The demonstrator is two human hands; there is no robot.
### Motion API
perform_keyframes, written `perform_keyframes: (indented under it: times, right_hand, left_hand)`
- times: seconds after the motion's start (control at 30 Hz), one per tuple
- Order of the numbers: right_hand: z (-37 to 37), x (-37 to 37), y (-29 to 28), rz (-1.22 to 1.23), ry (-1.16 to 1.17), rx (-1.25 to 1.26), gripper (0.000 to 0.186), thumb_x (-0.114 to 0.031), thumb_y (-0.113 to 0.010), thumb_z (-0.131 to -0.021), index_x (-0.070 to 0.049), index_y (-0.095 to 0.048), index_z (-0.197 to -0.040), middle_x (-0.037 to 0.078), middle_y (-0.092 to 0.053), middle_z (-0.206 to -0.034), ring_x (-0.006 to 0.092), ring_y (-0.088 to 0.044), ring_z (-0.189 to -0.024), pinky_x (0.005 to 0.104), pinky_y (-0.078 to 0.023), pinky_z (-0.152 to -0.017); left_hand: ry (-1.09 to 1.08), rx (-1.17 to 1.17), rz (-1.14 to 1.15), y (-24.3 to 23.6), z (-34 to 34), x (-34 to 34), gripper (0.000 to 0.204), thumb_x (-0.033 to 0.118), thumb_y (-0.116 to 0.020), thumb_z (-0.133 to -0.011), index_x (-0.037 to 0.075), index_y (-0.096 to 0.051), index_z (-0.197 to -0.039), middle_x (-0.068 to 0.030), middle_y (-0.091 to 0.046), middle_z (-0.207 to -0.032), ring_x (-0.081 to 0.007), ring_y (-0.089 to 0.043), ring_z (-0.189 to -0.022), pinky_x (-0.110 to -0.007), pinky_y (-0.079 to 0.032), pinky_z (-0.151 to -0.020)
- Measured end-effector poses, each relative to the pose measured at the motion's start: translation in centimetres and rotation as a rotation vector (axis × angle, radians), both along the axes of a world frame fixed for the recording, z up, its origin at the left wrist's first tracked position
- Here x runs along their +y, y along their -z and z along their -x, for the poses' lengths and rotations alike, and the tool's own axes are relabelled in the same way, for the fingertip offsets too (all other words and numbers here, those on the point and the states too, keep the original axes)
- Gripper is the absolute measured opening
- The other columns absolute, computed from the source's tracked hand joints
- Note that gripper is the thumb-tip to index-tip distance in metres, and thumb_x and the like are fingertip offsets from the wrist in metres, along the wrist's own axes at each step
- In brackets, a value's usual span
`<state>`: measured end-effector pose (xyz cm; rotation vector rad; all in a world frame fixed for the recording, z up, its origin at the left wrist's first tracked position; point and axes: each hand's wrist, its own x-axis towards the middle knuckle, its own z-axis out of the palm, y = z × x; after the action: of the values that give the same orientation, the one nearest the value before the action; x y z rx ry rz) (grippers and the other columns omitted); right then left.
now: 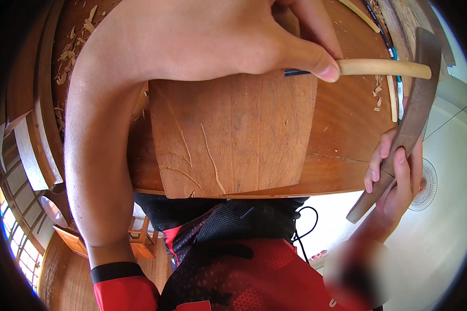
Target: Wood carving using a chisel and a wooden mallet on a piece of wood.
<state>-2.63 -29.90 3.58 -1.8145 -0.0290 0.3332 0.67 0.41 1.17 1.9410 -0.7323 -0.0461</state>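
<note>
My left hand [267, 44] pinches a carving chisel [371, 68] between thumb and fingers. The chisel lies almost level, its pale wooden handle pointing right and its dark metal tip showing left of my thumb. Below my left hand rests a brown wooden board [233, 140] with a few curved grooves cut into it. My right hand [397, 173] is closed around the lower part of a long, slightly curved dark wooden bar [412, 111]. In this view the bar's upper part meets the end of the chisel handle; I cannot tell whether they touch.
The board lies on a brown wooden table [337, 176] at its near edge. Along the table's right side are another pale-handled tool [360, 14] and a thin dark-and-blue pen-like tool [399, 90]. Wood shavings [67, 57] lie at the left; a fan [424, 184] stands beyond my right hand.
</note>
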Motion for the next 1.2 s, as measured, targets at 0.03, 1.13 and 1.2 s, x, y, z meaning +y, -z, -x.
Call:
perform_keyframes:
  times: [0.03,1.13,1.2]
  right_hand:
    - [0.0,0.1,-0.1,0.020,0.008,-0.006,0.057,-0.017,-0.046,-0.102,0.002,-0.028,-0.152,0.008,-0.049,-0.088,0.0098,-0.046,-0.054,0.0221,-0.040,-0.040]
    - [-0.1,0.3,-0.3,0.311,0.177,-0.093,0.052,-0.010,-0.057,-0.098,-0.004,-0.042,-0.147,0.008,-0.056,-0.100,0.0070,-0.049,-0.064,0.0209,-0.041,-0.049]
    - [0.3,0.4,0.0,0.263,0.045,-0.043,0.050,-0.011,-0.056,-0.098,-0.003,-0.042,-0.145,0.008,-0.055,-0.100,0.0077,-0.048,-0.065,0.0212,-0.041,-0.049]
  left_hand:
    - [0.020,0.006,0.014,-0.3,-0.1,0.0,0.014,0.006,-0.073,-0.087,-0.002,-0.076,-0.098,-0.0089,-0.071,-0.072,-0.0094,-0.050,-0.051,-0.028,-0.034,-0.043]
    - [0.103,0.352,0.189,-1.0,-0.8,1.4,0.012,0.007,-0.071,-0.083,-0.003,-0.075,-0.088,-0.0116,-0.071,-0.074,-0.0197,-0.064,-0.063,-0.033,-0.049,-0.057]
    - [0.077,0.267,0.118,-1.3,0.1,1.0,0.012,0.007,-0.070,-0.083,-0.003,-0.075,-0.088,-0.0117,-0.071,-0.073,-0.0198,-0.064,-0.063,-0.032,-0.049,-0.058]
